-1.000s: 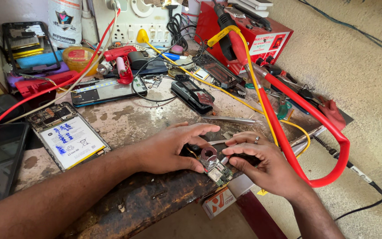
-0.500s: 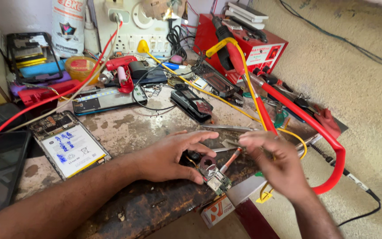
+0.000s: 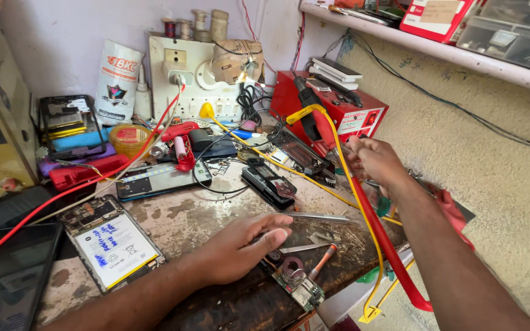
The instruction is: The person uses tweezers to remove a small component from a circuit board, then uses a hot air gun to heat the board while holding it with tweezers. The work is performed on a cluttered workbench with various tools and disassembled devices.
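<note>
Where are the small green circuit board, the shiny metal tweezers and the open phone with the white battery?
small green circuit board [image 3: 299, 288], head view, its middle
shiny metal tweezers [image 3: 323, 217], head view, shaft
open phone with white battery [image 3: 115, 244], head view, battery face

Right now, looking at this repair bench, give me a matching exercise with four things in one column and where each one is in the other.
Things:
1. left hand
2. right hand
3. opened phone
4. tweezers

Places:
A. far left of the bench, back cover off
B. reaching toward the red box
C. pressing on the circuit board
D. lying between the two hands

Pairs: 1-C, 2-B, 3-A, 4-D
</note>
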